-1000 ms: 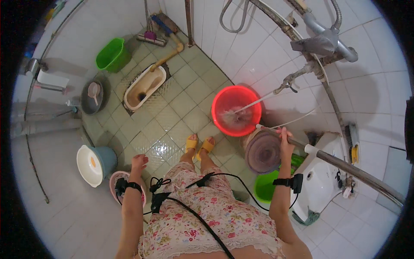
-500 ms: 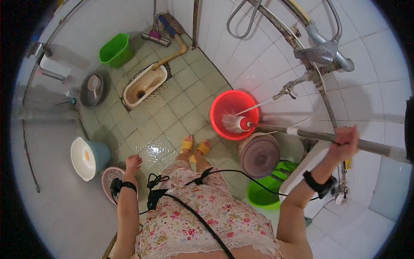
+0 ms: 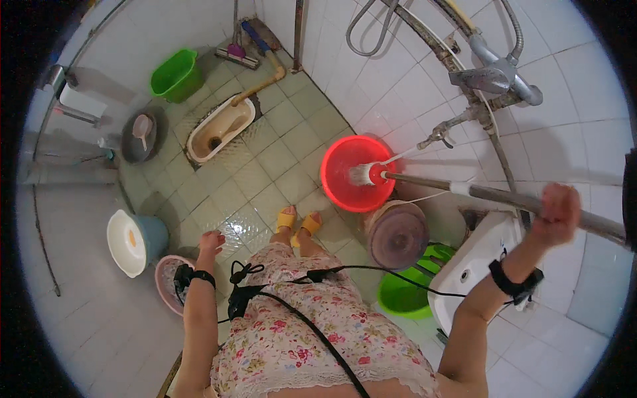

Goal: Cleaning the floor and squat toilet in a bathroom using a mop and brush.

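My right hand (image 3: 559, 215) is wrapped round the long metal handle of a mop (image 3: 488, 194), held slanting down to the left. Its red collar and white strands hang inside the red bucket (image 3: 335, 189) by the wall. From the wall tap (image 3: 436, 136), a thin stream of water runs down onto the mop head. My left hand (image 3: 212, 243) hangs free at my side with loosely bent fingers and holds nothing; nearest to it is a pink basin (image 3: 165, 302).
A lidded tub (image 3: 399, 237), a green basin (image 3: 406, 298) and a white sink (image 3: 484, 259) are on my right. A squat toilet (image 3: 224, 129), a green tub (image 3: 176, 78), a dark basin (image 3: 137, 152) and another mop (image 3: 237, 54) lie ahead. A blue-white basin (image 3: 151, 240) leans left.
My right hand has moved right and slightly up, drawing the mop handle with it. The mop head sits higher in the red bucket, its strands gathered and pointing left.
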`<action>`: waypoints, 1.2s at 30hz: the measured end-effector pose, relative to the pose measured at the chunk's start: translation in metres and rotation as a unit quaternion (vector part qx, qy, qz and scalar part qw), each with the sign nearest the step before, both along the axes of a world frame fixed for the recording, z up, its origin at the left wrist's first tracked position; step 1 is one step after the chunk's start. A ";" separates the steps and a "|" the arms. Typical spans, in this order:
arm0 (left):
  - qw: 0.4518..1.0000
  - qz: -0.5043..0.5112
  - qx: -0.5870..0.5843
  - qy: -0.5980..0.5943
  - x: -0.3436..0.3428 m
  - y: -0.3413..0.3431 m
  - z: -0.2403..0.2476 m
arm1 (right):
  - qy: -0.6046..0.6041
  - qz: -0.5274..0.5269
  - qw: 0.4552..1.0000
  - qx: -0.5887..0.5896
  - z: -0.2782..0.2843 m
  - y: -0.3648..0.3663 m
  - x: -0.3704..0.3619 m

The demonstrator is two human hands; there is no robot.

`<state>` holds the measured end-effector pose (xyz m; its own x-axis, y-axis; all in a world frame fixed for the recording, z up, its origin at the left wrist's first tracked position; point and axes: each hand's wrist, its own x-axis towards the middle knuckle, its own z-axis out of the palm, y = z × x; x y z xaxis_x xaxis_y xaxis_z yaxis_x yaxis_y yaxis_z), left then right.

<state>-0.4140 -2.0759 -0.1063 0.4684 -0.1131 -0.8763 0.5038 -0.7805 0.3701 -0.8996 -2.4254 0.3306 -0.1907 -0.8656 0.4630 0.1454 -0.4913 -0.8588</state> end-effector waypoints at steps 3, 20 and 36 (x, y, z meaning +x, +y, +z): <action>1.000 -0.001 -0.003 -0.005 0.002 0.006 0.007 | 0.000 -0.031 0.993 0.112 -0.072 -0.017 0.018; 0.994 0.045 -0.063 -0.072 0.026 0.083 -0.017 | 0.184 -0.141 0.889 0.394 -0.438 0.003 0.004; 0.998 0.002 0.006 -0.067 -0.004 0.021 0.033 | -0.051 -0.058 0.985 0.155 -0.205 -0.027 0.009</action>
<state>-0.4182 -2.0546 -0.0732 0.5826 -0.0997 -0.8066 0.4538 -0.7834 0.4247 -0.8903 -2.4520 0.1253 -0.3277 -0.9322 0.1536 0.1963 -0.2262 -0.9541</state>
